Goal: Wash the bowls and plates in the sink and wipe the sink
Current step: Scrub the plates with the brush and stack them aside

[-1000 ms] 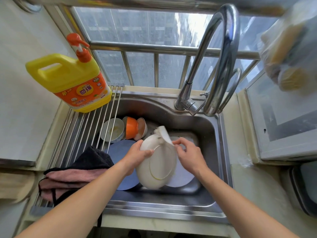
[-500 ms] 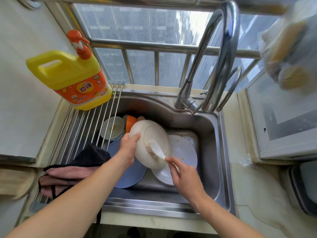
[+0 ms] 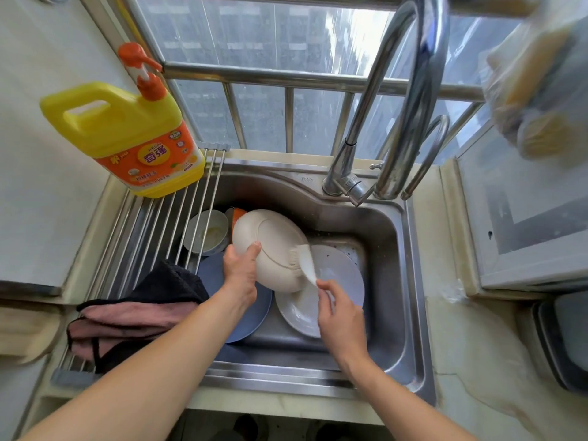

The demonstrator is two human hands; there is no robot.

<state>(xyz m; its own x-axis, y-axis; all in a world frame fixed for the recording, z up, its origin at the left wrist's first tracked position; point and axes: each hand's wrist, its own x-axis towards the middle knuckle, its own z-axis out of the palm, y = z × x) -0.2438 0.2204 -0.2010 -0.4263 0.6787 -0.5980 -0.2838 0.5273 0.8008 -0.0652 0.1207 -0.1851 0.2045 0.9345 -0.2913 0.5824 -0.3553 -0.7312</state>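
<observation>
My left hand [image 3: 241, 265] grips the rim of a cream plate [image 3: 270, 246], tilted with its underside toward me above the steel sink [image 3: 391, 281]. In my right hand [image 3: 339, 316] I hold the handle of a white dish brush [image 3: 304, 259], whose bristles press on the plate's lower right part. Under them lie a white plate [image 3: 337, 275] and a blue plate [image 3: 251, 316] on the sink floor. A white bowl [image 3: 208, 232] and an orange bowl [image 3: 238, 214], mostly hidden, sit at the back left of the sink.
A yellow detergent bottle [image 3: 127, 138] stands on the roll-up drying rack [image 3: 152, 237] at the sink's left. Pink and black cloths [image 3: 133, 310] lie on the rack's near end. The chrome faucet [image 3: 394, 106] arches over the back right. A bagged sponge [image 3: 537, 87] hangs top right.
The cream plate was turned from upright to underside-up and shifted back-left. My right hand dropped lower and nearer, and the brush moved from the plate's top edge onto its underside.
</observation>
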